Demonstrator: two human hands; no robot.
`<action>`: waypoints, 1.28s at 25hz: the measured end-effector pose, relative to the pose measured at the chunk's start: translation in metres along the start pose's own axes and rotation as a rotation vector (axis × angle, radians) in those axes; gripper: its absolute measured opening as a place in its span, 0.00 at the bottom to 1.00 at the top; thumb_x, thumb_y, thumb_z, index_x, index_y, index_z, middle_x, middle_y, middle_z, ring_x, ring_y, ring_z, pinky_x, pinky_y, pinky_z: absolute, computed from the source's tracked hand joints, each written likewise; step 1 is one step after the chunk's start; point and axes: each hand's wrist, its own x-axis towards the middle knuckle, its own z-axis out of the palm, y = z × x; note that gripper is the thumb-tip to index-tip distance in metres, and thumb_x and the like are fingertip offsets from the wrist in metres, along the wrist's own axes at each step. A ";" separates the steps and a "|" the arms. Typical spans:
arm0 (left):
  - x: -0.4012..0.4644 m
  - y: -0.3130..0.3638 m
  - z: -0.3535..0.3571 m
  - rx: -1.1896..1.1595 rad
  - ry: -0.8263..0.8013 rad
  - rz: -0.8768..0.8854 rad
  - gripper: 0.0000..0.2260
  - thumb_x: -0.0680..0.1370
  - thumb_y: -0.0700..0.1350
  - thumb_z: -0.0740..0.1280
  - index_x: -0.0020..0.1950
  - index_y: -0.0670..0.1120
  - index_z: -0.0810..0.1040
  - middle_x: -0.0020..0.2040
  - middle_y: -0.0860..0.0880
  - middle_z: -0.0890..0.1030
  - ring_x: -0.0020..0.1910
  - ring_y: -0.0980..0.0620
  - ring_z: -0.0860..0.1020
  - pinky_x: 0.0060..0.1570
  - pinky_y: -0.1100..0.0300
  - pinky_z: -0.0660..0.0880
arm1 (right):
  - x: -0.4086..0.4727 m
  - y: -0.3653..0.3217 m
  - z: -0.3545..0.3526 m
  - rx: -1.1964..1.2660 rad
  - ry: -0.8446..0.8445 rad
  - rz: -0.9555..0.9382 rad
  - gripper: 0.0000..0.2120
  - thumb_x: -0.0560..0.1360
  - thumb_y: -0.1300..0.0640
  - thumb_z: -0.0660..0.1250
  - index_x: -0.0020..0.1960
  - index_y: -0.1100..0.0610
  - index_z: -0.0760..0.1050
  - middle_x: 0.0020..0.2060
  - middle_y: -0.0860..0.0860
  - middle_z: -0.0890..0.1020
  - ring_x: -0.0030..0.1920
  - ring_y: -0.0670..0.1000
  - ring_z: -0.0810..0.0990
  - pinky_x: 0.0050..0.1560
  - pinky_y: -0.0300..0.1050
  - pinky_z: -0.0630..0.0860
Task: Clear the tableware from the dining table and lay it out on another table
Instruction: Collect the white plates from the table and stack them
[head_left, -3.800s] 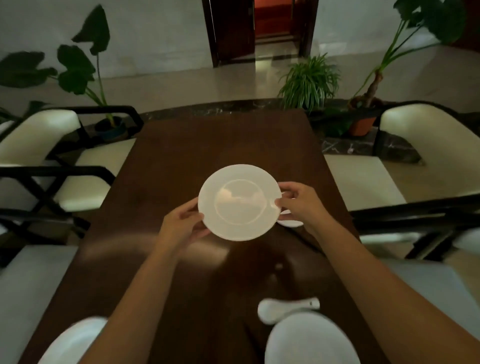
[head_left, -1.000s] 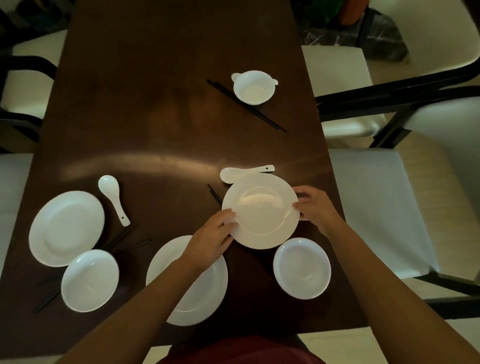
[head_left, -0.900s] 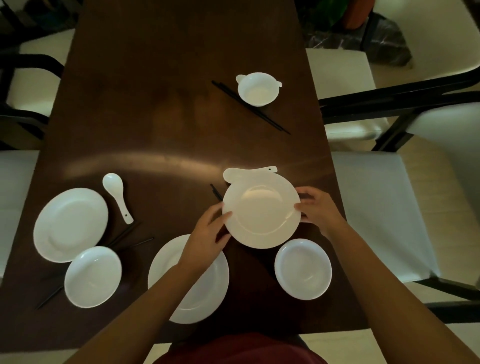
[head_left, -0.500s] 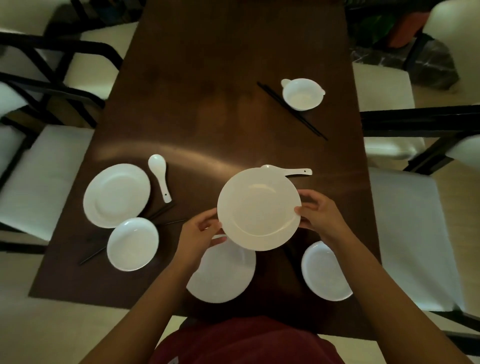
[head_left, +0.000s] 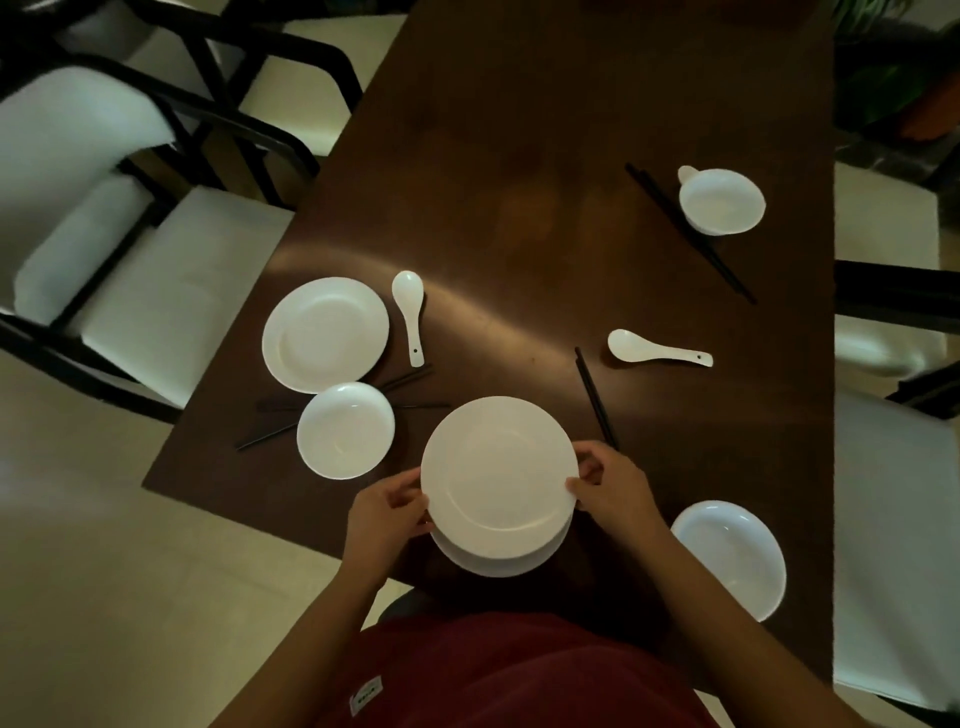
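Above a second plate (head_left: 498, 564), both hands — left hand (head_left: 387, 512), right hand (head_left: 615, 491) — fingers gripping white plate (head_left: 498, 475) rims.

Your left hand (head_left: 387, 512) and right hand (head_left: 615, 491) grip opposite rims of a white plate (head_left: 498, 475) at lower centre of the frame, held directly over a second plate (head_left: 506, 564) on the dark wooden table (head_left: 519, 182); whether they touch is unclear. Left of them sit another plate (head_left: 324, 334), a shallow dish (head_left: 345, 430) lying over black chopsticks (head_left: 265, 435), and a white soup spoon (head_left: 410, 314). At right lie a second spoon (head_left: 657, 353), a single chopstick (head_left: 595, 397) and a dish (head_left: 730, 558). At upper right, a handled bowl (head_left: 722, 201) sits beside more chopsticks (head_left: 691, 231).
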 end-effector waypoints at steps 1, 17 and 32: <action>0.000 -0.002 0.000 0.059 0.015 0.012 0.17 0.74 0.34 0.66 0.59 0.49 0.79 0.44 0.48 0.82 0.41 0.54 0.81 0.33 0.68 0.79 | 0.000 0.002 0.003 -0.084 0.023 -0.025 0.16 0.71 0.62 0.68 0.58 0.54 0.75 0.42 0.47 0.76 0.43 0.47 0.76 0.46 0.42 0.75; -0.006 -0.002 0.008 0.565 0.096 0.109 0.10 0.74 0.40 0.67 0.53 0.49 0.81 0.39 0.49 0.81 0.26 0.55 0.80 0.39 0.59 0.80 | -0.003 0.013 0.003 -0.316 -0.018 -0.177 0.11 0.74 0.58 0.66 0.56 0.57 0.78 0.50 0.54 0.80 0.43 0.48 0.77 0.46 0.38 0.72; -0.012 0.049 -0.012 0.976 0.350 0.670 0.17 0.74 0.48 0.68 0.62 0.45 0.76 0.55 0.45 0.82 0.53 0.45 0.80 0.53 0.49 0.76 | 0.005 -0.079 0.004 -0.739 0.139 -0.885 0.15 0.72 0.59 0.69 0.58 0.59 0.78 0.54 0.56 0.82 0.55 0.56 0.79 0.55 0.50 0.76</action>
